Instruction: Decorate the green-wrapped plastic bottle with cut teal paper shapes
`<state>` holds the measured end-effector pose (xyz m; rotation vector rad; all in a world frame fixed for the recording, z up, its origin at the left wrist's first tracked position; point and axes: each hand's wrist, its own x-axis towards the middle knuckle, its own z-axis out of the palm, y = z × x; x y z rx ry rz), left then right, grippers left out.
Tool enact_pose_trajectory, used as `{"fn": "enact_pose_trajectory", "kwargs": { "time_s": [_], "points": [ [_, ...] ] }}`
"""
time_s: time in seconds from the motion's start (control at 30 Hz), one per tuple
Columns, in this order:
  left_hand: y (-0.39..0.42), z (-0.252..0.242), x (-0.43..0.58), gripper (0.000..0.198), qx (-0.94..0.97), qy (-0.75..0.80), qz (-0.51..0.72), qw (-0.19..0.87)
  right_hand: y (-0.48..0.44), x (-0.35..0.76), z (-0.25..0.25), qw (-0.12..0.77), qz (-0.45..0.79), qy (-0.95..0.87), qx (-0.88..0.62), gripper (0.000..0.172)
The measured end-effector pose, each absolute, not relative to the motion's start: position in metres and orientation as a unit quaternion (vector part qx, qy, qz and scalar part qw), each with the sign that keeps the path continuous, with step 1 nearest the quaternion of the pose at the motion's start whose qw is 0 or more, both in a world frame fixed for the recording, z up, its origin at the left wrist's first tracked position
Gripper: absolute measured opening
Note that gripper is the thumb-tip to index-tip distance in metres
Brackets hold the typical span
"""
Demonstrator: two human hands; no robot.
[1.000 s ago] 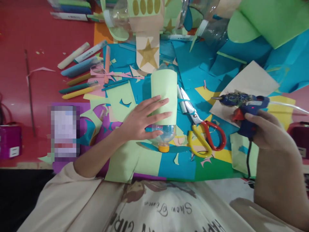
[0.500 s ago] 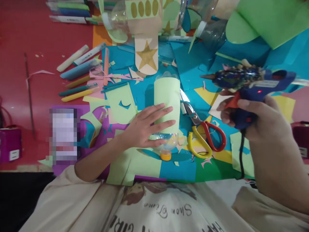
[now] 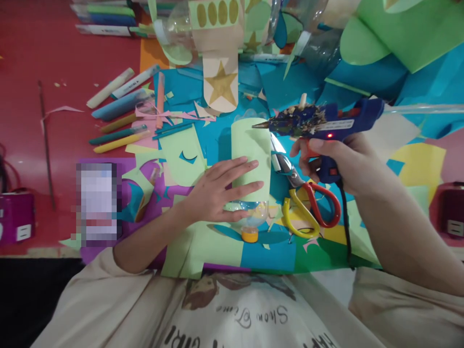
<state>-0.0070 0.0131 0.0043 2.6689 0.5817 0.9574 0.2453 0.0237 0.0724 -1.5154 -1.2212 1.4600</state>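
A clear plastic bottle with an orange cap [image 3: 250, 235] lies wrapped in a light green paper sleeve [image 3: 250, 145], its cap toward me. My left hand [image 3: 221, 191] rests over the sleeve and bottle with fingers spread, steadying them from the left side. In my right hand [image 3: 335, 157] is a blue glue gun [image 3: 333, 118] with a lit red light; a finger is at its orange trigger. The gun's metal nozzle is over the upper right part of the sleeve; whether it touches the paper I cannot tell.
Scissors [image 3: 295, 179] with red and yellow handles lie right of the bottle. Markers [image 3: 119, 104] and a phone [image 3: 98, 203] are on the left. A pinkish paper piece with a gold star [image 3: 221, 84] and more bottles lie at the back. Paper scraps surround the bottle.
My right hand has brought the glue gun left, so its nozzle is now over the green sleeve. My left hand has stayed on the bottle.
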Motion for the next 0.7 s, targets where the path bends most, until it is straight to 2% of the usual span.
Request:
{"fn": "enact_pose_trajectory", "kwargs": {
  "time_s": [0.7],
  "points": [
    [0.0137, 0.0056, -0.0081, 0.053, 0.917, 0.202, 0.317, 0.131, 0.0191, 0.2450, 0.0726, 0.323, 0.511, -0.440, -0.664, 0.022]
  ]
}}
